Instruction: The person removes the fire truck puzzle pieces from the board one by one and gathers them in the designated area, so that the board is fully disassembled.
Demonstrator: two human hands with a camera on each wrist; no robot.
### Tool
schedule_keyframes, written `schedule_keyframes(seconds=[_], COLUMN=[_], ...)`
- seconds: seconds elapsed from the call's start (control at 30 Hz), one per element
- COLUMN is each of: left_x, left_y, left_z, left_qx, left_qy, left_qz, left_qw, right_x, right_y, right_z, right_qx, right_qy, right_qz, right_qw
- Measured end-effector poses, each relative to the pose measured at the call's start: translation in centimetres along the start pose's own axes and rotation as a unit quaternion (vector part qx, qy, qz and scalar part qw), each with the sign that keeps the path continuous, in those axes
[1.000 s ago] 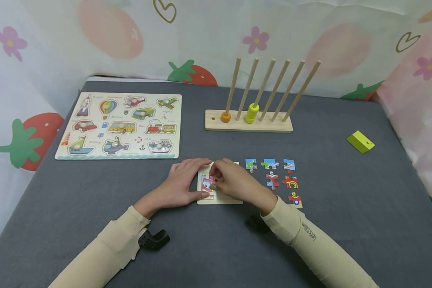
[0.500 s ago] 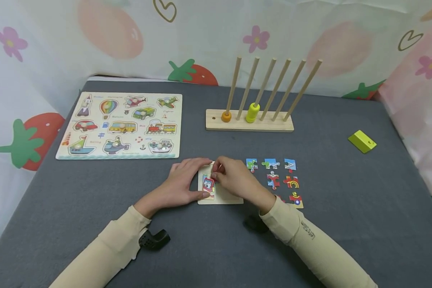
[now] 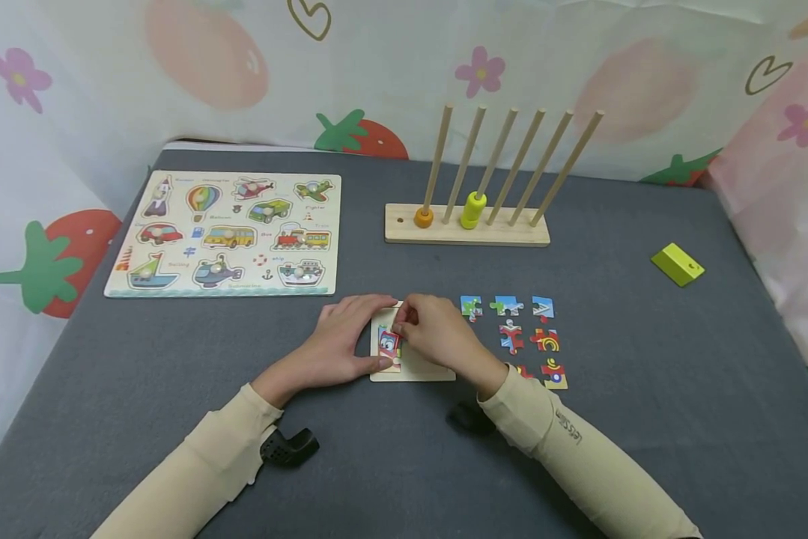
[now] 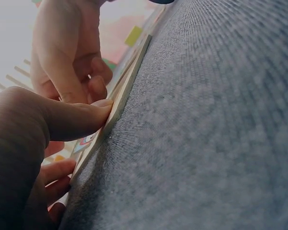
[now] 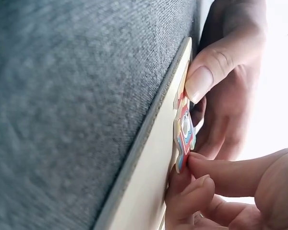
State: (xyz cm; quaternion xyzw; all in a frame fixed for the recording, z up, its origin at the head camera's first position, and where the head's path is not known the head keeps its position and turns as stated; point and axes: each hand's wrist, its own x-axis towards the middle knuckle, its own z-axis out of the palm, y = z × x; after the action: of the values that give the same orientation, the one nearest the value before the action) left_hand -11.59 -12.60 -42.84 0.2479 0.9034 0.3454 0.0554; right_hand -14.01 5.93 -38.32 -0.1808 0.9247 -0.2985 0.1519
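A small pale puzzle board [image 3: 427, 368] lies on the grey tabletop. My left hand [image 3: 341, 340] holds its left side, thumb on the near corner and fingers at the far edge. On the board's left part sits a puzzle piece [image 5: 184, 129] with a cartoon face. My right hand [image 3: 440, 335] pinches this piece between thumb and index finger at one end. In the right wrist view the piece stands slightly raised and tilted against the board. The left thumb [image 4: 89, 117] presses the board's edge in the left wrist view.
Several loose jigsaw pieces [image 3: 511, 337] lie right of the board. A wooden peg stand [image 3: 467, 234] with orange and yellow-green beads is at the back. A vehicle puzzle [image 3: 258, 290] lies back left, and a yellow-green block [image 3: 677, 265] at the right.
My right fingertips have moved up along the face piece toward its upper right, uncovering more of its picture. The left hand stays in place on the board.
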Motion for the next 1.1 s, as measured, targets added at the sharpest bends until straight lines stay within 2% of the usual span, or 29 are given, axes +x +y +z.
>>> schedule_keyframes(seconds=[0.27,0.43,0.57,0.77,0.93,1.1], left_x=[0.0,-0.1,0.0,0.0,0.0,0.0], left_y=[0.0,0.0,0.0,0.0,0.0,0.0], left_z=[-0.1,-0.1,0.0,0.0,-0.1,0.0], left_qx=[0.004,0.008,0.010,0.009,0.009,0.012], left_qy=[0.001,0.000,0.000,-0.004,-0.004,-0.004], left_qz=[0.002,0.003,0.008,0.016,0.020,0.025], left_qw=[1.0000,1.0000,0.9999,0.9998,0.9997,0.9996], right_x=[0.0,-0.1,-0.7,-2.4,-3.7,-4.0], right_y=[-0.2,0.4,2.1,6.0,8.3,9.1], right_z=[-0.3,-1.6,-3.5,-5.7,-6.4,-6.2], right_qx=[0.011,0.032,0.032,0.015,0.030,0.040], right_qy=[-0.009,-0.018,-0.017,-0.021,-0.028,-0.028], right_qz=[0.002,0.009,0.016,0.018,0.018,0.008], right_qw=[1.000,0.999,0.999,1.000,0.999,0.999])
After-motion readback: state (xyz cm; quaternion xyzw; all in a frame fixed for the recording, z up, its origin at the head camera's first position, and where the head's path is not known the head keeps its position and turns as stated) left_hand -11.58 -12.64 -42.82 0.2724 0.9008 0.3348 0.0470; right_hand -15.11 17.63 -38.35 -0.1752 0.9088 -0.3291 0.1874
